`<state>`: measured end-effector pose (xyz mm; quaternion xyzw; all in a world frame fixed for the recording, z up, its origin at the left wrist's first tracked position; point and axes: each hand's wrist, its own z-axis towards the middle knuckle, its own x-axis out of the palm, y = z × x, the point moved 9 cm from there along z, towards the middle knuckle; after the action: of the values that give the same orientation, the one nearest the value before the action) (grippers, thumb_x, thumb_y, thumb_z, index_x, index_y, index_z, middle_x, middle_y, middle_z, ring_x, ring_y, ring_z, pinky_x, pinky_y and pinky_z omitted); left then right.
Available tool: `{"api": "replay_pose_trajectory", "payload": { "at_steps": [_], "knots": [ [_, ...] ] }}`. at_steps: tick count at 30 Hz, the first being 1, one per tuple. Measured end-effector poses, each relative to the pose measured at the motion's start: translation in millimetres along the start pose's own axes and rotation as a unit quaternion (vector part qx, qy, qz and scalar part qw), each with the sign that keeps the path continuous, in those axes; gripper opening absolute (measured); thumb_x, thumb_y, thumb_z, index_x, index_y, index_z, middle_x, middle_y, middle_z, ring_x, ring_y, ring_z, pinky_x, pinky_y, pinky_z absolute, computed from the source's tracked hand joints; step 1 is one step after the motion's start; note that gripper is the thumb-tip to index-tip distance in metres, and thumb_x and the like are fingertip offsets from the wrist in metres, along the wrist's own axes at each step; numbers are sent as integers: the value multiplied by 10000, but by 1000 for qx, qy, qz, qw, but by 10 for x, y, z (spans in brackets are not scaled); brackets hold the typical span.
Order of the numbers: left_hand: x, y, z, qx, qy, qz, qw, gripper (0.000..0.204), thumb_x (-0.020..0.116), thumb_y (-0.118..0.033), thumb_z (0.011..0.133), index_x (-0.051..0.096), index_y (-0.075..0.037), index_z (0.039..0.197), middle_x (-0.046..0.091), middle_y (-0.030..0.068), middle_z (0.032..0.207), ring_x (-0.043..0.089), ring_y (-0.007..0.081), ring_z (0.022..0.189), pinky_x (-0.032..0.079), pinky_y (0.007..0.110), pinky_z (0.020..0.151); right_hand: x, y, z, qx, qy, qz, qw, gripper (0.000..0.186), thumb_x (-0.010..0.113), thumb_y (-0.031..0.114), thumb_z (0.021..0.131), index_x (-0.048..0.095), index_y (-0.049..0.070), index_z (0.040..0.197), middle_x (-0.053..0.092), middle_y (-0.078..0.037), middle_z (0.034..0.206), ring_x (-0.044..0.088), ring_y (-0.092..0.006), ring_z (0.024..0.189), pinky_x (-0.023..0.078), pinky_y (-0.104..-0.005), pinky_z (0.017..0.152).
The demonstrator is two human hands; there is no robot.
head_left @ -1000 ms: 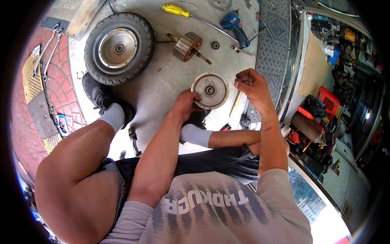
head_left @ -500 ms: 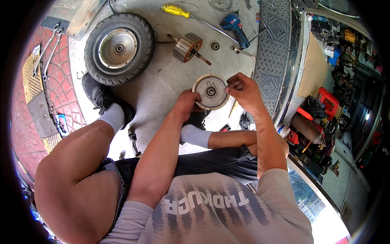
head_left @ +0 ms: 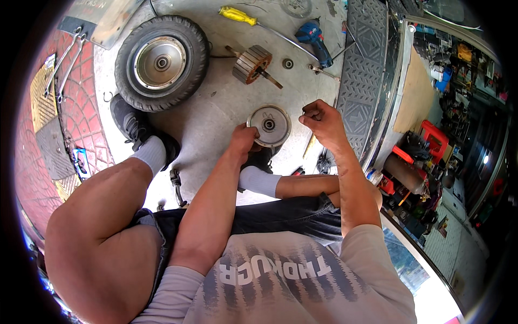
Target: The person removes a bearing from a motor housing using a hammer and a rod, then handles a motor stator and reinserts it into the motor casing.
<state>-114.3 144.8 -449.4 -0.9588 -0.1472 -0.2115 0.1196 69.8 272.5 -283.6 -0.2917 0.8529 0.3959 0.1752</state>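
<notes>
My left hand (head_left: 245, 139) grips the lower left rim of a round metal motor cover (head_left: 278, 116), thumb on its face. A bearing sits in the middle of this cover. To the right of it, apart from the rim, is my right hand (head_left: 325, 123), thumb and fingers pinched together. Whatever they hold, if anything, is too small to make out. Beyond the hands a motor stator (head_left: 251, 65) with a rusty shaft lies on the concrete floor. A small loose bearing (head_left: 288, 63) lies to the right of it.
A tyred hub wheel (head_left: 125, 65) lies far left, beside my shoe (head_left: 127, 116). Farther back are a yellow-handled screwdriver (head_left: 237, 15) and a blue cordless drill (head_left: 315, 40). Two wrenches (head_left: 67, 65) lie at the left. A ridged dark ramp strip (head_left: 362, 81) borders the floor at right.
My right hand has come off the cover's rim, leaving a gap. My left hand has shifted the cover slightly left and tilted it.
</notes>
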Motion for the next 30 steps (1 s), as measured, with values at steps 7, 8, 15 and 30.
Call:
{"api": "replay_pose_trajectory", "payload": {
  "at_steps": [7, 8, 15, 30],
  "knots": [
    [-308, 204, 15, -25, -100, -47, 994, 360, 583, -116, 863, 639, -43, 1211, 719, 119, 958, 714, 270, 768, 578, 426, 654, 11, -143, 25, -4, -6, 23, 1000, 274, 804, 102, 868, 688, -37, 1073, 714, -70, 863, 627, -113, 760, 501, -287, 674],
    [-346, 222, -12, -26, -115, -53, 992, 344, 587, -116, 860, 656, -41, 1189, 722, 115, 944, 709, 257, 741, 560, 409, 614, 24, -131, 16, -5, -9, 32, 999, 274, 805, 100, 867, 688, -38, 1074, 715, -70, 866, 630, -113, 768, 504, -286, 683],
    [-443, 257, -46, -21, -173, -40, 984, 304, 593, -145, 876, 686, -70, 1155, 711, 90, 917, 688, 232, 702, 523, 400, 549, 247, 112, 245, -31, -54, 73, 995, 270, 826, 91, 860, 697, -34, 1062, 736, -83, 906, 664, -138, 807, 532, -293, 755],
    [-517, 327, 40, -30, -175, -33, 983, 407, 584, -205, 922, 689, -80, 1295, 727, 102, 1015, 706, 231, 761, 551, 403, 570, 583, -110, 664, -4, -167, 116, 979, 265, 833, 94, 857, 726, -35, 1062, 754, -86, 940, 685, -153, 836, 543, -292, 788]
  ]
}}
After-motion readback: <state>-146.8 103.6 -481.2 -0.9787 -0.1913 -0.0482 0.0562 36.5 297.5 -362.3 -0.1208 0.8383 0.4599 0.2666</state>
